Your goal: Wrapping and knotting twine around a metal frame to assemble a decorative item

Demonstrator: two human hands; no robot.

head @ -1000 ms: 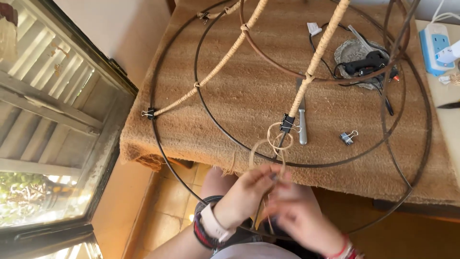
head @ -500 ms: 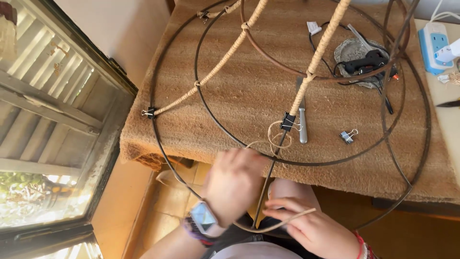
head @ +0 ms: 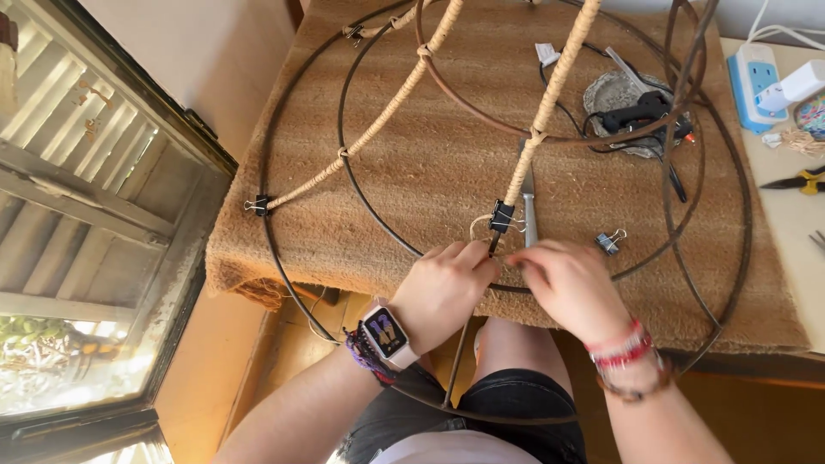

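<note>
A dark metal wire frame [head: 344, 163] of rings and spokes lies on a brown woven mat [head: 430, 146]. One spoke is wrapped in jute twine [head: 550, 94] down to a black binder clip [head: 501, 215], where a small twine loop [head: 478, 226] hangs. My left hand [head: 443, 290], with a watch on the wrist, pinches the bare spoke just below the clip. My right hand [head: 571, 288], with red bracelets, is closed beside it, fingertips meeting the left hand's at the twine end. The twine between the fingers is hidden.
A second twine-wrapped spoke [head: 378, 120] ends at a binder clip [head: 258, 204]. A loose clip [head: 610, 242] and a metal tool [head: 530, 219] lie on the mat. A black glue gun [head: 640, 112], a power strip [head: 756, 73] and pliers [head: 795, 182] sit at the right. A window [head: 77, 223] is at the left.
Both hands have risen from my lap to the spoke just under the binder clip and closed together there. The twine loop at the clip has shrunk.
</note>
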